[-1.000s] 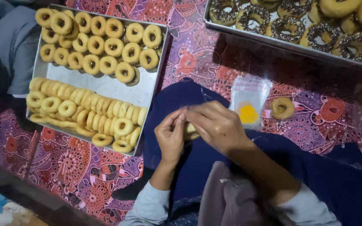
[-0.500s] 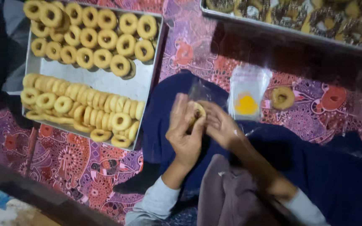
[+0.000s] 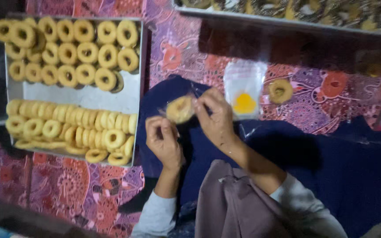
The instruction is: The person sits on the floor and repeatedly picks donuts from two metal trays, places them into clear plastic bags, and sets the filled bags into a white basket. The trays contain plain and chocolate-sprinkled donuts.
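Donut [image 3: 180, 109] sits in a clear wrapper over my lap, pinched by my right hand [image 3: 216, 118] so the film stays taut. My left hand [image 3: 163, 140] is curled shut below it; whether it grips film, can't tell. Tray [image 3: 84, 96] close at left for reach.

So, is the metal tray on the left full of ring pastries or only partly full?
Partly full. The tray shows a bare metal strip between two groups of ring pastries.

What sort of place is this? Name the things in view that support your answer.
Probably a home or small food-making spot, with work done on the floor. A metal tray of ring-shaped pastries sits on a patterned cloth, and the right hand holds a pastry in clear wrap.
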